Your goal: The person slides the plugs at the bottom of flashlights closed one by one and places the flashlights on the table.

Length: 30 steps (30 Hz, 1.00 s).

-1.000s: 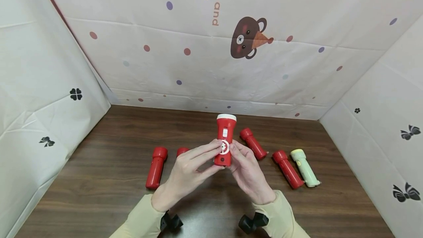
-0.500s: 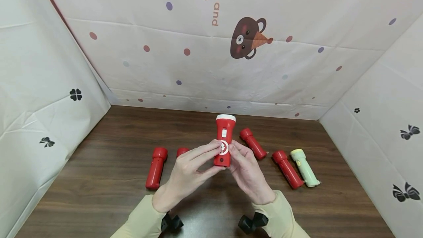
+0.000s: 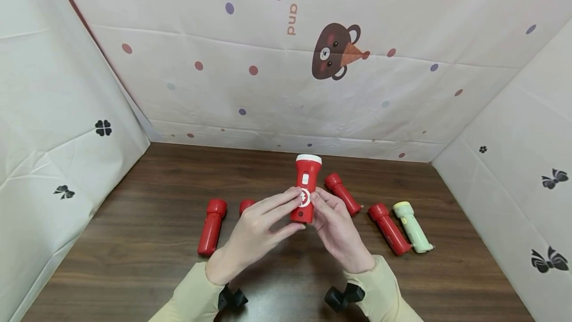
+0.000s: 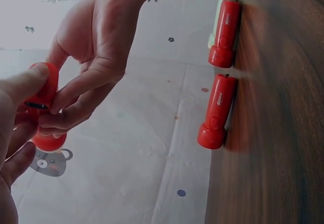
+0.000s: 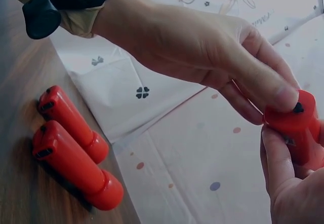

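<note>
A red flashlight (image 3: 308, 167) with a white rim, a white slide switch and a round white emblem is held off the table between both hands, its head pointing away. My left hand (image 3: 261, 220) grips it from the left, fingertips over the emblem. From the right, the thumb and fingers of my right hand (image 3: 337, 227) pinch its lower body. In the right wrist view, the left thumb lies on the base end of the flashlight (image 5: 304, 138), beside a small black part. The left wrist view also shows the base end of the flashlight (image 4: 49, 84), partly covered by fingers.
Two red flashlights lie left: one in full view (image 3: 212, 227), another (image 3: 246, 205) mostly behind my left hand. To the right lie a red flashlight (image 3: 342, 194), a second red flashlight (image 3: 389, 229) and a pale green flashlight (image 3: 413, 227). Printed white sheets (image 3: 277, 98) wall the wooden table (image 3: 178, 178).
The held flashlight and my right hand have shifted slightly to the right. My left hand has stayed nearly in place. The flashlights on the table have not moved.
</note>
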Motion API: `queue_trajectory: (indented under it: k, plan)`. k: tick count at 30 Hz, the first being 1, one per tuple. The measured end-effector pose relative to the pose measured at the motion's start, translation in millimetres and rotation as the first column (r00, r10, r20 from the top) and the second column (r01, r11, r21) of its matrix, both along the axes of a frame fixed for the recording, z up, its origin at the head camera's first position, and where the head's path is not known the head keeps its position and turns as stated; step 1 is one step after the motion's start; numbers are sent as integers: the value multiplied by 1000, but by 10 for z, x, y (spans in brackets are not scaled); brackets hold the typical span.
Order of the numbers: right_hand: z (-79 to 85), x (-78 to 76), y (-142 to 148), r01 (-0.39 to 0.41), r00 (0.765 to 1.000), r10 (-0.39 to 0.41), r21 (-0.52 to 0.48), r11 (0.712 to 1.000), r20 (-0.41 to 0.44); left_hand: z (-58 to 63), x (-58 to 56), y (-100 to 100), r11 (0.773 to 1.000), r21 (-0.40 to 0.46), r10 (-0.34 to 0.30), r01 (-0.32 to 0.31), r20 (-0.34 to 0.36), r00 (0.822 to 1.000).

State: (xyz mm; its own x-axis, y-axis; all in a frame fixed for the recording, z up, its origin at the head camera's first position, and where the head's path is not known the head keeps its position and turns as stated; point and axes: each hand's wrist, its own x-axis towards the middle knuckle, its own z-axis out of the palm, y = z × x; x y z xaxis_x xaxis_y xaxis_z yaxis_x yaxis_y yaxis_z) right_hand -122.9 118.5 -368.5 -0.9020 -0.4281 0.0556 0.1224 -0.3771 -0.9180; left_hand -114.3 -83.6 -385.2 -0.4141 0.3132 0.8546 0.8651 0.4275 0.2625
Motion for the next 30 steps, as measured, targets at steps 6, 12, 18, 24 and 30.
queue_trajectory:
  k: [6,12,18,24,30]
  plan:
    - [-25,-46,20,52,999,-53,93,994,11,-34,-16,-14,999,26,-48,46,94,994]
    - [-61,-76,-1,105,994,-94,215,971,-63,-46,-50,-41,994,108,-49,37,113,992]
    - [-91,-75,-64,150,984,-112,295,944,-141,-24,-48,-65,978,198,25,-66,205,978]
    - [-98,-42,-111,199,970,-123,396,896,-208,3,-40,-81,963,225,85,-146,260,962]
    - [-125,-25,-151,246,942,-85,492,835,-326,8,-37,-93,962,206,110,-177,300,947]
